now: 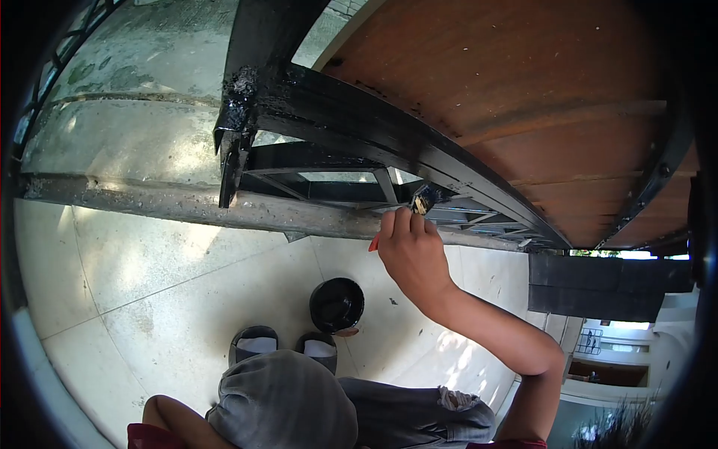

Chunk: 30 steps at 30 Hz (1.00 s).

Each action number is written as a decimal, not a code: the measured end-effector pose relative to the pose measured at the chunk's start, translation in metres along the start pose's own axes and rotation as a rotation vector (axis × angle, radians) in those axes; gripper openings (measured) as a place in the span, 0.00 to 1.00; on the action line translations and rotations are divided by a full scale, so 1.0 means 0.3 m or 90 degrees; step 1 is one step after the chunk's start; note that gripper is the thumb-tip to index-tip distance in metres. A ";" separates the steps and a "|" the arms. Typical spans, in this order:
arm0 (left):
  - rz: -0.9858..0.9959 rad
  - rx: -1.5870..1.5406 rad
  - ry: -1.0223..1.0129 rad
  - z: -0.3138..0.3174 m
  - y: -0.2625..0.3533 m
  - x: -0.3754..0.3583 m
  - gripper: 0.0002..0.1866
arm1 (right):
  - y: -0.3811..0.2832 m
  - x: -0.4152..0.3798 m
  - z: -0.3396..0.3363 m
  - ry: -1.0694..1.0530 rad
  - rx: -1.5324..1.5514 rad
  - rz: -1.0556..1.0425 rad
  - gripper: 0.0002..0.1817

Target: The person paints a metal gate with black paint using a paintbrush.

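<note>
My right hand (413, 251) is closed around a paintbrush with a red handle (374, 243). Its dark, paint-covered bristles (423, 198) point up, close to the lower bars of a black metal gate (351, 120). A round black bowl (336, 305) is in front of my feet, its inside dark. At the bowl's lower rim, what look like fingers of my left hand (346, 331) grip the edge; the rest of that hand is hidden behind my knee. My left forearm (179, 419) goes behind that knee.
Reddish-brown panels (508, 82) back the gate frame. A raised concrete strip (149, 200) runs beneath it, with pale floor tiles (164, 314) on my side. My slippered feet (256, 343) are beside the bowl. A black sheet (598, 286) hangs at the right.
</note>
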<state>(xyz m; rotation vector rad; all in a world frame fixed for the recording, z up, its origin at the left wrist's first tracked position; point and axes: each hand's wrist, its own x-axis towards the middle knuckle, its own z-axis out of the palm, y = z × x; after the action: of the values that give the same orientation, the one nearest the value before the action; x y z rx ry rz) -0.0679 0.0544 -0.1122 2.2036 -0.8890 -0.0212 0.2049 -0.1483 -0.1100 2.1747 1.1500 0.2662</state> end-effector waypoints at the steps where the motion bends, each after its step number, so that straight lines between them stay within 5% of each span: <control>1: -0.002 -0.005 0.004 -0.003 -0.004 -0.003 0.23 | 0.004 0.005 0.013 0.001 0.001 -0.006 0.10; 9: -0.013 0.005 0.016 0.002 -0.006 -0.012 0.23 | 0.046 -0.010 0.066 0.070 0.424 0.170 0.12; 20: -0.022 0.002 0.016 0.012 -0.014 0.004 0.23 | 0.095 -0.134 -0.091 0.103 0.126 0.052 0.13; 25: -0.016 0.000 0.017 0.011 -0.017 0.003 0.23 | 0.057 -0.128 -0.026 0.010 0.383 0.056 0.12; 30: -0.029 -0.002 0.022 0.010 -0.019 0.002 0.23 | 0.045 -0.128 -0.104 0.128 0.249 0.041 0.15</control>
<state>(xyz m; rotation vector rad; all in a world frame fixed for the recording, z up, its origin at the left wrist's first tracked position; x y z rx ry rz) -0.0648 0.0547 -0.1178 2.2142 -0.8196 -0.0064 0.1768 -0.1702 -0.0729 2.5762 1.3339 0.3159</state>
